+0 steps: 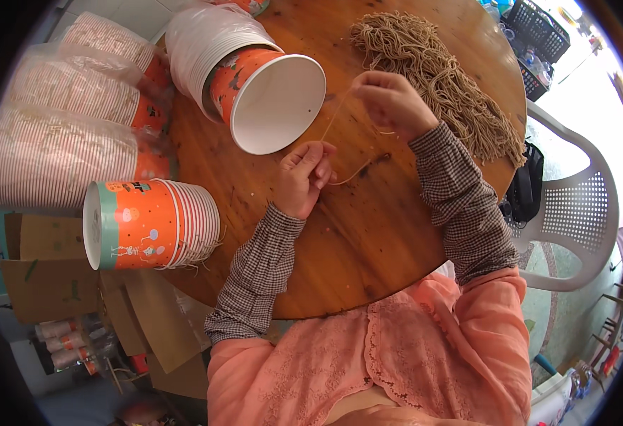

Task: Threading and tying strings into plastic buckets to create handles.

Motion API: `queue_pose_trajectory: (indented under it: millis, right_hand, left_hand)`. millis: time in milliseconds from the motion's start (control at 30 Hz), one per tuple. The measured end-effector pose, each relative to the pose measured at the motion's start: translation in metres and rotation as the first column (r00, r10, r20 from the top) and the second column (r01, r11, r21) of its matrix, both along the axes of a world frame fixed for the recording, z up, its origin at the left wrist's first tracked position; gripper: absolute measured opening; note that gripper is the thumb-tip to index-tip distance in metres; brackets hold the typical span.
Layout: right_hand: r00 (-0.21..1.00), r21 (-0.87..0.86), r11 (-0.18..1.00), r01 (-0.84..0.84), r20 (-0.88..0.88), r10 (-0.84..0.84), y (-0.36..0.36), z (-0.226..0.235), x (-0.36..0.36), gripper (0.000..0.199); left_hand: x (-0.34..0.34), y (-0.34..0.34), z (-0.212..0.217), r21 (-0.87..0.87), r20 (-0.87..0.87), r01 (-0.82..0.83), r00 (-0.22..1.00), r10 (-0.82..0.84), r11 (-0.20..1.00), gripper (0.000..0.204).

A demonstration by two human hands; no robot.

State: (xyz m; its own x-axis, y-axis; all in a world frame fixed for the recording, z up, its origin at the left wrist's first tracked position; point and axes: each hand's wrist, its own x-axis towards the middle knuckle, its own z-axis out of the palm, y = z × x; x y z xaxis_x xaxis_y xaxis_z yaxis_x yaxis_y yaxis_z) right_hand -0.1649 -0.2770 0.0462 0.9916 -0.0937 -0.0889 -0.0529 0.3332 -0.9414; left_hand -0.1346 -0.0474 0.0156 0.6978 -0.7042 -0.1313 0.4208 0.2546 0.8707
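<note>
A thin brown cord (336,117) stretches between my two hands above the wooden table. My left hand (303,177) pinches its lower part, and a loose tail hangs off to the right over the tabletop. Higher and to the right, my right hand (394,105) grips the cord's upper part in closed fingers. Just beyond the left hand, a large orange paper bucket (244,78) lies on its side, its white inside facing me. Beside my right hand spreads a big bundle of tan cords (439,78).
Nested white buckets in plastic (215,35) lie behind the orange one. A stack of orange and green buckets (144,224) lies at the table's left edge, near wrapped stacks (63,149). Cardboard boxes (49,277) stand below; a plastic chair (574,206) is at right.
</note>
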Motion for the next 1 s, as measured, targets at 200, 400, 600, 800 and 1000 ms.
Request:
queue_pose_trajectory:
  millis: [200, 400, 600, 800, 1000]
  right_hand:
    - [0.762, -0.756, 0.305, 0.579, 0.369, -0.533, -0.042, -0.002, -0.004, 0.018]
    - [0.814, -0.736, 0.348, 0.581, 0.525, -0.249, -0.004, -0.006, -0.006, 0.021]
    - [0.965, -0.624, 0.763, -0.169, 0.055, 0.258, 0.065, 0.009, -0.025, 0.021]
    - [0.964, -0.632, 0.763, -0.133, 0.096, 0.248, 0.059, 0.001, -0.021, 0.019]
    - [0.97, -0.402, 0.903, -0.15, 0.118, 0.213, 0.053, 0.002, -0.02, 0.013]
  left_hand:
    - [0.002, 0.008, 0.008, 0.055, -0.095, 0.016, 0.995, -0.01, 0.998, 0.025]
    - [-0.003, 0.011, 0.008, 0.139, 0.015, 0.02, 1.0, -0.022, 0.99, 0.026]
    - [-0.007, 0.012, 0.012, 0.235, 0.179, -0.05, 0.984, 0.008, 0.971, 0.027]
    - [-0.002, 0.015, 0.006, 0.239, 0.244, -0.168, 0.964, 0.108, 0.956, 0.028]
    - [-0.004, 0.014, 0.012, 0.1, 0.192, -0.345, 0.927, 0.322, 0.933, 0.035]
